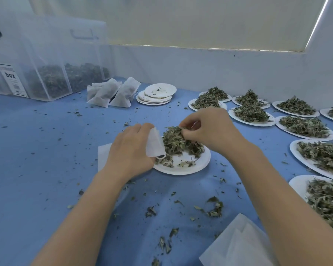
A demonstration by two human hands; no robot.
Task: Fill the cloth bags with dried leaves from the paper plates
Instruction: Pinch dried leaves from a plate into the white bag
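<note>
i have my left hand point(132, 150) curled around a small white cloth bag point(154, 144), holding it at the left rim of the round white paper plate point(188, 166) in front of me, the bag's edge just touching the leaves. my right hand point(210, 129) is over the same plate, fingers bent and pinching a tuft from the heap of dried green leaves point(178, 143) piled on it. the plate sits on the blue tablecloth point(46, 169), which is scattered with leaf crumbs.

to my right, more white paper plates heaped with dried leaves point(304, 126) run in rows toward the wall. further back lies a stack of used white paper plates point(156, 96), and just beside it a pile of filled white cloth bags point(112, 94). a translucent mesh box holding dark leaves point(48, 79) stands at the back left. flat white cloth pieces point(238, 244) lie near my right forearm.
</note>
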